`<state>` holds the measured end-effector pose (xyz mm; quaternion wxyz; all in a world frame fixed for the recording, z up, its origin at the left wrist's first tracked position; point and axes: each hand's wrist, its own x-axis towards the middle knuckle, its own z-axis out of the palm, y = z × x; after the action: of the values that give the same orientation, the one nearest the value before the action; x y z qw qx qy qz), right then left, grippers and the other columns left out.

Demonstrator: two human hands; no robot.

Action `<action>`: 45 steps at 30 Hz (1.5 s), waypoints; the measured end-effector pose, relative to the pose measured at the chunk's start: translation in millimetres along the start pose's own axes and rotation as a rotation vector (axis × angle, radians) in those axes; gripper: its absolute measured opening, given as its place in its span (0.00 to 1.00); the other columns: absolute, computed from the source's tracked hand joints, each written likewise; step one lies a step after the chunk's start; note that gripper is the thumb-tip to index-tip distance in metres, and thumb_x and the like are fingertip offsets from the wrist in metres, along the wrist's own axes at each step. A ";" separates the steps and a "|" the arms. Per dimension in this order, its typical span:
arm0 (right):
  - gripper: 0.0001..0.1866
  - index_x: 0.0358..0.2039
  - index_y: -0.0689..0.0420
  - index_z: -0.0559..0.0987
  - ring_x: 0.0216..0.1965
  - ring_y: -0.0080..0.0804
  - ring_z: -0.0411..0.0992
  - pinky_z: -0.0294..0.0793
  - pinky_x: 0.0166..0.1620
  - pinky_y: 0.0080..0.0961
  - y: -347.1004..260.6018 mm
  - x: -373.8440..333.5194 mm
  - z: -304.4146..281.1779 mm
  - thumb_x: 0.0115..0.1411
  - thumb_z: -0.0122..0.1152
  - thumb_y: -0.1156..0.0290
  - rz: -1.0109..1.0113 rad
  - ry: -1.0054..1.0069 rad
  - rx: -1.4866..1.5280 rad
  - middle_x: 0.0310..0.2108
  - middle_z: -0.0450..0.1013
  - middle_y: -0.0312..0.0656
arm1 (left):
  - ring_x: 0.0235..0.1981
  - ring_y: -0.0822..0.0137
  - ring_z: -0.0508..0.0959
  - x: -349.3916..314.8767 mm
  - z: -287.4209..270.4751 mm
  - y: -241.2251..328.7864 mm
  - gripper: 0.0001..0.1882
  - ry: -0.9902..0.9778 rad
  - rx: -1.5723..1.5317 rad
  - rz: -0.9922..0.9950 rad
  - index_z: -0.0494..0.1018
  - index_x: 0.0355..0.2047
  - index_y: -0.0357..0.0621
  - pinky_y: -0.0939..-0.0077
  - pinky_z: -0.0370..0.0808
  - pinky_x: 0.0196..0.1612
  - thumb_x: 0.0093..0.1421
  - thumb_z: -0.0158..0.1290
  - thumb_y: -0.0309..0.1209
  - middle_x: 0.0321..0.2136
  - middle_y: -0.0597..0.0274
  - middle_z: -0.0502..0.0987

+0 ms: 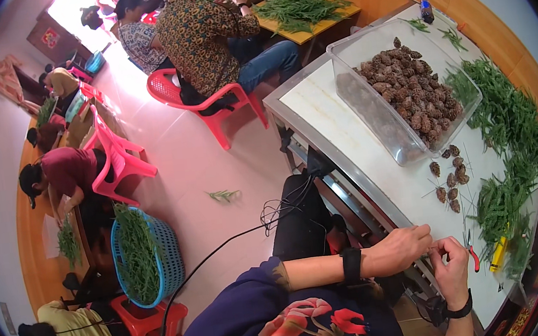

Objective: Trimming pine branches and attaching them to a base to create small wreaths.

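Observation:
Above the near edge of the white-topped table (pixel 320 96), my left hand (pixel 399 251) and my right hand (pixel 452 272) meet fingertip to fingertip. Both are closed in a pinch; whatever they hold is too small to make out. Just beyond the right hand lie red-handled pliers (pixel 474 259) and a yellow tool (pixel 499 252). Several loose pine cones (pixel 452 193) rest farther off, with thin wires around them. A clear plastic bin (pixel 371 131) full of pine cones (pixel 409 89) stands toward the far end. Green artificial sprigs (pixel 506 121) are heaped along the right side.
A small blue bottle (pixel 426 10) stands at the table's far corner. Black cable (pixel 224 241) runs across my lap. On the floor left are a blue basket (pixel 169 255) of greenery, a red stool (pixel 160 323) and pink chairs (pixel 118 152). Several people work at other tables.

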<state>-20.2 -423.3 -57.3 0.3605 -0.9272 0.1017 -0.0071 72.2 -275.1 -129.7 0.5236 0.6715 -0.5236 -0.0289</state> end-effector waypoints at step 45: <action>0.09 0.35 0.53 0.78 0.29 0.33 0.70 0.70 0.37 0.27 21.5 0.5 6.6 0.51 0.66 0.72 -0.345 0.056 -0.197 0.39 0.73 0.36 | 0.22 0.81 0.71 -0.7 -17.2 0.4 0.02 -0.006 -0.273 -0.281 0.77 0.32 0.37 0.86 0.66 0.27 0.60 0.56 0.24 0.24 0.71 0.74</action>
<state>-23.1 -434.4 -76.6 0.2585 -0.9611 -0.0486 -0.0846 81.7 -263.0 -122.0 0.5989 0.6607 -0.4176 -0.1744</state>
